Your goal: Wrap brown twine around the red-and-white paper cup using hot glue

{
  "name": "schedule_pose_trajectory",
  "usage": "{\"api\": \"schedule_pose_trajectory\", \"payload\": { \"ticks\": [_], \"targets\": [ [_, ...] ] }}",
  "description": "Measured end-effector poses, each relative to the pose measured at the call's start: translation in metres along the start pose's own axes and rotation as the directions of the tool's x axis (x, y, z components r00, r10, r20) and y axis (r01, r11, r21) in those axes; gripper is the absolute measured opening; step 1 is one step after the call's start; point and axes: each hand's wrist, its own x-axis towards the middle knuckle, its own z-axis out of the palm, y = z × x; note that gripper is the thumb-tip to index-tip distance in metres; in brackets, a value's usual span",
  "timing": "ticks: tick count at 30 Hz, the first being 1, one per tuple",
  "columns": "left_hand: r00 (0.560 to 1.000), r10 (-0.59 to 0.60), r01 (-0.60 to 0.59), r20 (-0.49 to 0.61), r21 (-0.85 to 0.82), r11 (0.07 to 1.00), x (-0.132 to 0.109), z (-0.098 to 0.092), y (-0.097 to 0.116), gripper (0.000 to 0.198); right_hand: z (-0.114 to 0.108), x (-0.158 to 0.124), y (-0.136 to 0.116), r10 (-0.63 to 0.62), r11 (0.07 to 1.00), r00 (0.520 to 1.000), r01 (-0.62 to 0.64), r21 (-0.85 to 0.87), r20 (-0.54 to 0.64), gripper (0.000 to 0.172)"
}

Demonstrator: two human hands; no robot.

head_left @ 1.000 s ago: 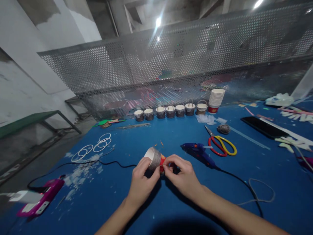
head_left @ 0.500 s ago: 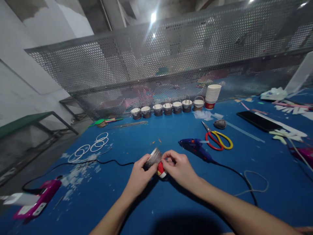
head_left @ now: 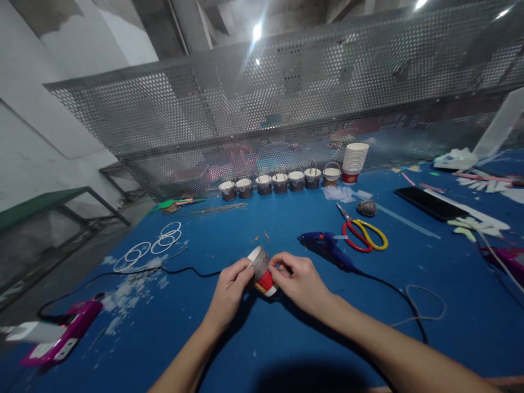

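Observation:
A paper cup (head_left: pixel 266 281), red and white at its base, lies tilted between my hands above the table. Grey cord (head_left: pixel 259 264) is wound around its upper part, near the white rim. My left hand (head_left: pixel 232 284) grips the cup from the left, thumb and fingers closed on its wall. Thumb and forefinger of my right hand (head_left: pixel 298 275) are pinched together against the cup's right side, on what looks like the cord's running end. That end is mostly hidden by the fingers. A loose length of cord (head_left: pixel 442 308) loops on the table beyond my right forearm.
A blue glue gun (head_left: pixel 327 248) and red-and-yellow scissors (head_left: pixel 368 236) lie to the right, by a cord ball (head_left: pixel 367 208). Several wrapped cups (head_left: pixel 280 184) and a cup stack (head_left: pixel 355 164) line the back. White rings (head_left: pixel 133 252) and a power strip (head_left: pixel 67 335) lie left.
My left thumb has drawn back left from the cup's front, and more of the wrapped wall and red base shows. The right hand keeps its pinch almost in place.

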Motion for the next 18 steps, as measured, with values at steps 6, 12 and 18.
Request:
{"api": "schedule_pose_trajectory", "payload": {
  "ticks": [6,12,18],
  "targets": [
    [1.000,-0.013,0.012,-0.020,-0.066,0.998,0.0017,-0.0042,0.0005,0.023,-0.0055,0.0039,0.0028,-0.075,0.994,0.996,0.078,-0.073,0.037,0.014],
    [0.990,-0.114,0.129,0.078,-0.222,0.967,0.0063,-0.0061,-0.0006,0.019,-0.0087,0.0073,0.0064,-0.067,0.991,0.997,0.070,-0.113,0.030,0.014],
    [0.958,-0.215,0.265,0.190,-0.304,0.915,0.0083,-0.0046,0.0006,0.014,-0.0107,0.0078,0.0066,-0.105,0.969,0.992,0.118,-0.218,0.071,0.014]
  ]
}}
